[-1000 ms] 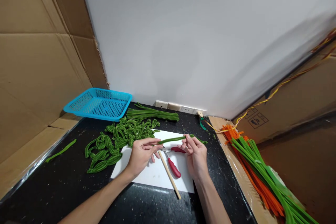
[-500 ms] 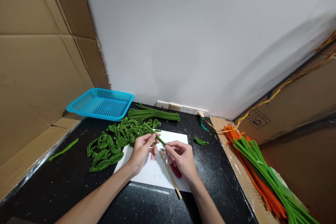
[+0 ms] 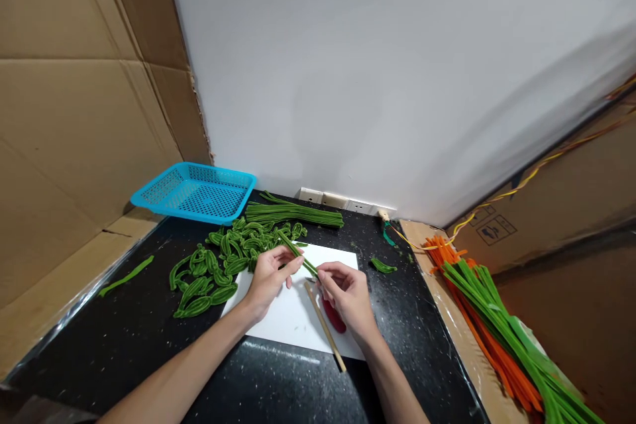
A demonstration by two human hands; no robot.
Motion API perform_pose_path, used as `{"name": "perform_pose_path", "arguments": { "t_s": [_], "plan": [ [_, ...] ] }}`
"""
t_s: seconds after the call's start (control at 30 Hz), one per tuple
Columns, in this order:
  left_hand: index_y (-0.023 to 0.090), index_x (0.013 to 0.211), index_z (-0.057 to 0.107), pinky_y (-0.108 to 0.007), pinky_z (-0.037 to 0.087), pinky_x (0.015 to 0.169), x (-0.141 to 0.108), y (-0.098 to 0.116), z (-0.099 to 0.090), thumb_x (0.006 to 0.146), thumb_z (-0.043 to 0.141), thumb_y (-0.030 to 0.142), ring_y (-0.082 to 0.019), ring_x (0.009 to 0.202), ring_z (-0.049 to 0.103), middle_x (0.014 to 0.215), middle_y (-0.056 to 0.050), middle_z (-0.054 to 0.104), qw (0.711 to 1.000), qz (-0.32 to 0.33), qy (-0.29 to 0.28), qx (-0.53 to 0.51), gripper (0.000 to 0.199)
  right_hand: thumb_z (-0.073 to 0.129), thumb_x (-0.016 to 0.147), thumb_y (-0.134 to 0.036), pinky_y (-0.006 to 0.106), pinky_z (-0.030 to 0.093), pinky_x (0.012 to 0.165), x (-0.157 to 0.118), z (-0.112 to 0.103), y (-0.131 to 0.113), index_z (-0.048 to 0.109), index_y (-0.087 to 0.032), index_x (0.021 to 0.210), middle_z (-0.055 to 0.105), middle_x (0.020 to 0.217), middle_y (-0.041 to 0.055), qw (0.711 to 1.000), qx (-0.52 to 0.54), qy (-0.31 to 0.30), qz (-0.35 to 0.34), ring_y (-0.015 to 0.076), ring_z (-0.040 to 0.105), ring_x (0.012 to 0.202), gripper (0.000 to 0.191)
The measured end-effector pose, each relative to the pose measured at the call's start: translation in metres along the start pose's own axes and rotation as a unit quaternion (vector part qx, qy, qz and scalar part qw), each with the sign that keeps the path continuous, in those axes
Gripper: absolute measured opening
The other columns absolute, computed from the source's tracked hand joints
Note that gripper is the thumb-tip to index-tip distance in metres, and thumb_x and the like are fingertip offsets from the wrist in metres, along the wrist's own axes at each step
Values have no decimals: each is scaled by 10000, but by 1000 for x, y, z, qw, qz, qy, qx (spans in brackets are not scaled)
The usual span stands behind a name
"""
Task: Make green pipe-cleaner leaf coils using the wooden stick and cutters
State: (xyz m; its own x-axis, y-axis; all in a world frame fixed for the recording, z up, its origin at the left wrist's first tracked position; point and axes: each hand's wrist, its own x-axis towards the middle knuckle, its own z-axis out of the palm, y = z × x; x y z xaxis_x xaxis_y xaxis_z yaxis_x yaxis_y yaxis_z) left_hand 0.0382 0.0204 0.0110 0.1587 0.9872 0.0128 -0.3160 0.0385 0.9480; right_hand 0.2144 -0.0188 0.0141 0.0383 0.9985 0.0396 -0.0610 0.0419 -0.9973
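Between my two hands runs a green fuzzy stem (image 3: 309,267), slanting down to the right above a white sheet (image 3: 283,311). My left hand (image 3: 273,275) pinches it near its middle, its upper end sticking out past the fingers. My right hand (image 3: 344,288) grips its lower end with thumb and forefinger. Under and beside my right hand lie a thin wooden stick (image 3: 325,328) and a red-handled tool (image 3: 334,316), partly hidden by the hand. A pile of green looped leaf shapes (image 3: 223,262) sits left of the sheet.
A blue perforated basket (image 3: 199,195) stands at the back left, beside a bundle of green stems (image 3: 293,214). One leaf shape (image 3: 383,265) lies right of the sheet, a green strip (image 3: 126,276) far left. Orange stems (image 3: 497,358) and brighter green stems (image 3: 517,338) rest on cardboard at right.
The camera view has shifted slightly. My left thumb and fingers have shifted a little along the stem; both hands still hold it.
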Motion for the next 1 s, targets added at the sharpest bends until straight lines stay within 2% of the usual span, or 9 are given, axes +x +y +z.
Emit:
{"name": "perform_pose_path", "arguments": {
  "t_s": [0.07,0.2,0.37,0.5,0.63,0.8,0.9,1.0],
  "plan": [
    [125,960,752,-156,437,426,1,0,-2,717,910,383,-135,734,582,934,-69,680,1000,8,9,-3,388,826,816,-453,227,338,437,1,-2,-1,782,-172,844,670,637,10,999,3,40,-13,100,458,457,285],
    [131,944,750,-168,456,416,3,1,-5,755,875,396,-138,681,612,856,-58,687,1000,12,10,15,349,824,816,-458,245,335,449,3,-10,-4,785,-176,848,583,556,-24,996,-7,86,-36,105,414,445,286],
    [119,879,743,-178,448,372,5,5,-9,767,851,413,-91,444,549,665,-26,683,992,-1,-55,114,333,809,840,-427,252,329,489,4,-19,-3,787,-193,887,550,540,-44,992,-21,105,-62,106,415,453,239],
    [113,870,747,-163,426,356,4,5,-9,808,808,441,-105,468,586,712,-71,724,984,-29,-116,130,340,806,848,-409,253,333,500,3,-20,-2,786,-198,916,578,575,-38,994,-15,85,-68,107,433,463,223],
    [107,794,740,-152,378,326,-1,7,-5,842,771,492,-83,402,547,673,-66,705,977,-70,-160,119,389,810,854,-385,240,343,500,2,-17,-2,783,-202,950,577,588,-43,996,8,57,-62,96,432,469,209],
    [105,738,698,-143,356,330,-5,11,0,860,741,553,-77,369,547,629,-55,681,981,-112,-147,67,466,846,817,-415,230,402,479,2,-7,0,775,-196,1041,671,725,-4,998,46,37,-21,97,473,486,321],
    [97,756,713,-150,355,325,-5,8,2,856,743,562,-80,361,541,622,-59,682,981,-112,-141,72,476,836,821,-449,233,436,470,2,-1,3,789,-170,968,711,754,32,999,38,24,-5,117,514,514,319],
    [88,857,751,-161,345,309,-5,1,2,861,733,561,-84,340,528,647,-73,712,980,-93,-145,103,473,834,819,-451,234,439,468,2,0,7,797,-165,940,736,787,49,999,31,33,-7,109,506,496,313]
  ]
}}
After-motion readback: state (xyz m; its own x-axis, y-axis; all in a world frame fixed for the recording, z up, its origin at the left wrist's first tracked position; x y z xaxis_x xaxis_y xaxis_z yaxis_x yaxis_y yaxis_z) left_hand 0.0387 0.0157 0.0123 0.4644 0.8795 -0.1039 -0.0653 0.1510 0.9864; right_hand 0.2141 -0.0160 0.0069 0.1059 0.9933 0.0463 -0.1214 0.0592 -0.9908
